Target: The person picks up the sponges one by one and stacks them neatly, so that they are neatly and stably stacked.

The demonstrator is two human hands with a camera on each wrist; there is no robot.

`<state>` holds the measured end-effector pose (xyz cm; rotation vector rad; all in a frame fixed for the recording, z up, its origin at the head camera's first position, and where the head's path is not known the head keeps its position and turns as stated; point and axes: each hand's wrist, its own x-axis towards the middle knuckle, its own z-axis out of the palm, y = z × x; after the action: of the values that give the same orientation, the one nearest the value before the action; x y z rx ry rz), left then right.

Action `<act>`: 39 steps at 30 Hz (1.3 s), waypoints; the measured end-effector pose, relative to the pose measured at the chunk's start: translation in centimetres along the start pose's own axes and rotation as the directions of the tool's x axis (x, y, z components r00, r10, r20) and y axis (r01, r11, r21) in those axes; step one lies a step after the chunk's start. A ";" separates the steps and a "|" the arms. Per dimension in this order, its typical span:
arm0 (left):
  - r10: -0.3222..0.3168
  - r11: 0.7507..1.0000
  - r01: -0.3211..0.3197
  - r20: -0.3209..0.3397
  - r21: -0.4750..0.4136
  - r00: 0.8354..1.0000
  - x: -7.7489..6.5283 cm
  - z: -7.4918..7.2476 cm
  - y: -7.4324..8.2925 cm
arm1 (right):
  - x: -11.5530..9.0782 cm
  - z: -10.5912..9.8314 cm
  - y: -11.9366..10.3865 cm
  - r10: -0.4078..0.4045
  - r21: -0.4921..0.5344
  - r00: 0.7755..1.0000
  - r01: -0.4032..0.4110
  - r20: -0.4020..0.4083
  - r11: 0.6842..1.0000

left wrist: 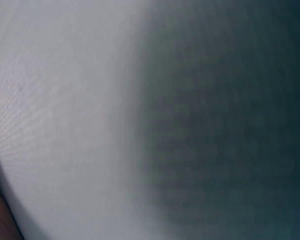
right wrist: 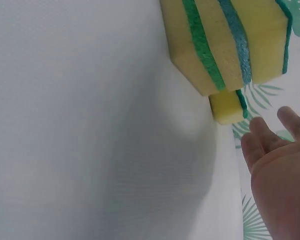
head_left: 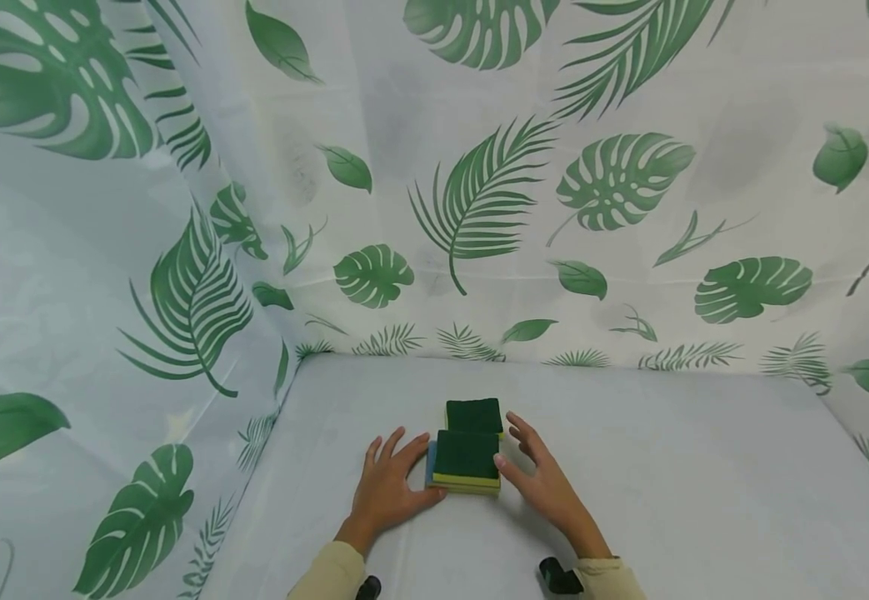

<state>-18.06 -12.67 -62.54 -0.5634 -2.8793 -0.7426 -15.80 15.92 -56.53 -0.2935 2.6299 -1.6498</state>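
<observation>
Piled between left hand (head_left: 389,492) and right hand (head_left: 546,483): a stack of three sponges (head_left: 467,457), blocky, of porous yellow foam, each faced with a thin, rough scouring layer, green at the bottom, blue in the middle, dark green on top. Stacked a little askew, with a blue edge poking out towards the left hand. Lying flat just beyond the stack, nearer the right hand: a fourth sponge (head_left: 473,415), yellow foam under dark green. At left, fingers splayed, thumb by the stack's near corner. At right, fingers relaxed and spaced, thumb tip at the top edge; contact hard to tell. Beneath both hands: a smooth white table (head_left: 704,483). Beyond them: creased white sheeting (head_left: 292,125) printed with green leaves. Behind them: beige sleeves (head_left: 332,571).
</observation>
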 end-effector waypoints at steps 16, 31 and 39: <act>-0.015 0.999 0.016 0.013 -0.037 1.000 -0.2 -0.3 0.1 | 1.3 -1.8 1.0 -0.029 -0.045 0.998 0.027 -0.050 0.999; -0.016 0.999 0.016 0.009 -0.048 1.000 -0.2 -0.2 0.0 | 2.6 -4.6 2.0 0.016 -0.083 0.998 -0.021 -0.064 0.996; -0.007 0.999 0.007 0.011 -0.045 1.000 0.0 -0.2 0.1 | 3.1 -5.5 2.8 0.055 -0.104 0.997 -0.060 -0.048 0.993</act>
<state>-17.97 -12.69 -62.32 -0.5646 -2.8828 -0.8094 -19.93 21.42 -56.34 -0.1836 2.7353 -1.5222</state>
